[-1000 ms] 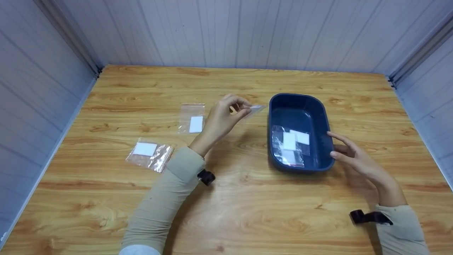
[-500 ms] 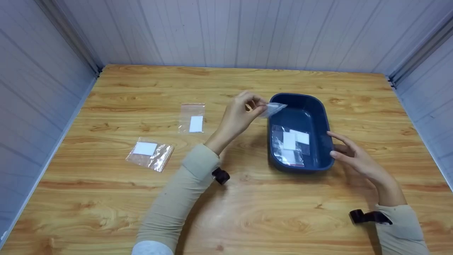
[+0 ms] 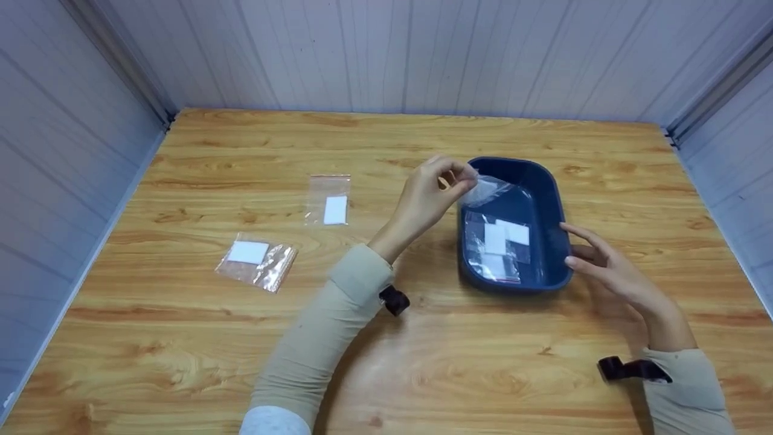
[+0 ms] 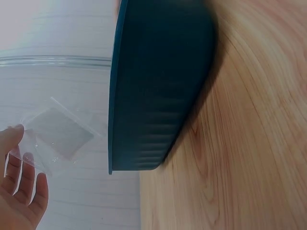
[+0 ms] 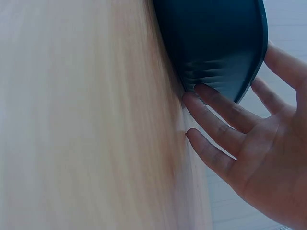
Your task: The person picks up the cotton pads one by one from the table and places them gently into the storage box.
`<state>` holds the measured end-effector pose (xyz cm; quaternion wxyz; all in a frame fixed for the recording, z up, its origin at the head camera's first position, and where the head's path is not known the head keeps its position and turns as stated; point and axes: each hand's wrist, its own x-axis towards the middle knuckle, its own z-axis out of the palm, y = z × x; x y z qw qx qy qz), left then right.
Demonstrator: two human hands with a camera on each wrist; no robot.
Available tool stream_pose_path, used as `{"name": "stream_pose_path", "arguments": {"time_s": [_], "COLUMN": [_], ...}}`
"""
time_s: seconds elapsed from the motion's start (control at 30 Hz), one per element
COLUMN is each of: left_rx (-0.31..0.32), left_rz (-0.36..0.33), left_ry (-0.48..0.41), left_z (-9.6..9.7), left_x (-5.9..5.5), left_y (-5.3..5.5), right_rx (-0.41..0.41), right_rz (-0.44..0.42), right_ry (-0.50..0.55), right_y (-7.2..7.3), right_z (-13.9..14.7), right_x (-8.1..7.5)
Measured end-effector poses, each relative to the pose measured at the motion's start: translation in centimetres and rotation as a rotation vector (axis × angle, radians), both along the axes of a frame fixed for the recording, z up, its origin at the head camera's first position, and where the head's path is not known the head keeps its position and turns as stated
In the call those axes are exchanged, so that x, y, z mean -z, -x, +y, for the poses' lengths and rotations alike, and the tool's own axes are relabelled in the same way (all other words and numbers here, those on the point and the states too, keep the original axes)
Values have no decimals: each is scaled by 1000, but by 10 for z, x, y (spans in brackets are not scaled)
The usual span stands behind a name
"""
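From the head we look forward and down across the table [image 3: 483, 350] to the wall [image 3: 374, 54], our widest view. On the left wrist we sit low and close, tipped sideways, facing the outside of the bin [image 4: 153, 96]. On the right wrist we tip the opposite way, near the bin too, though blur leaves the distance uncertain. All three views share bin and table.
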<state>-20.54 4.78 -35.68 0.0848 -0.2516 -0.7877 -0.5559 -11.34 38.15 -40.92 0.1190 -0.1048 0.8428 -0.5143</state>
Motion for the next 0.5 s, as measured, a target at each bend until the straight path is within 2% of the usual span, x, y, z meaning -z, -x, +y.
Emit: {"name": "stream_pose_path", "arguments": {"time_s": [0.27,0.5], "left_rx": [8,13], "left_rz": [0,-58], "left_ry": [-23,-7], "left_z": [15,27], "left_x": [4,11], "left_y": [3,4], "right_rx": [-5,-4], "right_rz": [10,8], "right_ry": [49,41], "right_y": [-1,0], "right_z": [0,0], "right_x": [2,3]}}
